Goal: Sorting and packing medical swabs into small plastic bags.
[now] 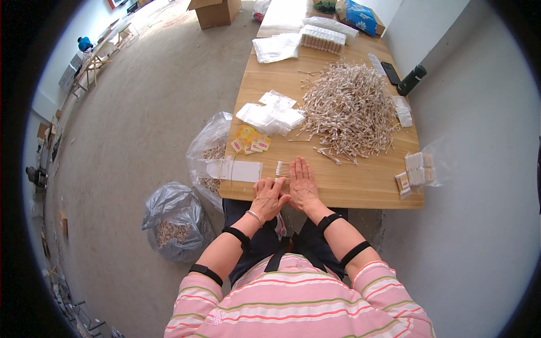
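Short row of cotton swabs [283, 169] near the worktop's [360, 183] near edge, R hand [303, 183] flat along its right side, fingers straight & together; L hand [267, 197] bent at its near end, can't tell if grip's clamped. White card [246, 171] just left, yellow packets [251, 139] farther, big swab pile [352, 110] far right.

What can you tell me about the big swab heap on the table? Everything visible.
The swab heap is a broad, loose mound of thin, wood-like sticks with white, cotton-looking tips. They lie jumbled at many angles, with strays around the edge. It rests on the wood-look tabletop, ahead and to the person's right. White plastic-looking bags lie close at its left edge. Neither the left hand nor the right hand touches it.
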A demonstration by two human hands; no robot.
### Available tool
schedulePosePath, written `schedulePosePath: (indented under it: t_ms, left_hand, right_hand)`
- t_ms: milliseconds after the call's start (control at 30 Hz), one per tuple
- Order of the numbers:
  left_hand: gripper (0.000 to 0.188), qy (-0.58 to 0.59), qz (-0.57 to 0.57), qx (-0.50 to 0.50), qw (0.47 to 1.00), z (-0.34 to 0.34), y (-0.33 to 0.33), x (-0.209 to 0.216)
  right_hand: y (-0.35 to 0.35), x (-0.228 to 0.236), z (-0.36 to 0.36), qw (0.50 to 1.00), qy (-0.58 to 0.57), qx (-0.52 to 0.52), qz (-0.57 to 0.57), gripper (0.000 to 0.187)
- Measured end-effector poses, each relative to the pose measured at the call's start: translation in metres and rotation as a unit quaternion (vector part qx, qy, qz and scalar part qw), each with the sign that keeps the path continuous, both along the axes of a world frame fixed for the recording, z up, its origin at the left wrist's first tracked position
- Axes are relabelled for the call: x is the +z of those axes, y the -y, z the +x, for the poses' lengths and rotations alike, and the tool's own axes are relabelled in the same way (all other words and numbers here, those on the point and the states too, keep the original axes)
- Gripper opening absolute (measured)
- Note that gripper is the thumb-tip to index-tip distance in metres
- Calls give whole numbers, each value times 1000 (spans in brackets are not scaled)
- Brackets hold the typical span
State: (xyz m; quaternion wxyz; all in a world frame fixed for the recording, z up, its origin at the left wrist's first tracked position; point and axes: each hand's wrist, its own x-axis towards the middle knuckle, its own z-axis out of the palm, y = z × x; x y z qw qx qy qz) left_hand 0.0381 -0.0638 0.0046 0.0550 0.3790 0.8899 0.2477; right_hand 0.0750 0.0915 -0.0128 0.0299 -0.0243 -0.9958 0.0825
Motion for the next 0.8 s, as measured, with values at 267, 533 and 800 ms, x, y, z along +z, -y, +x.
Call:
schedulePosePath:
  t_ms: [267, 533, 800]
  left_hand:
    - [63, -1, -20, 18, 1000, -3, -5, 0]
    - [59, 1, -8, 27, 1000, -5, -11, 2]
    - [61, 35, -45, 31, 998, -13, -12, 5]
  right_hand:
    - [1, 4, 0, 1000, 24, 1, 18, 99]
    - [-1, 1, 0, 999, 5, -7, 36, 99]
    - [2, 10, 0, 999, 46, -2, -1, 96]
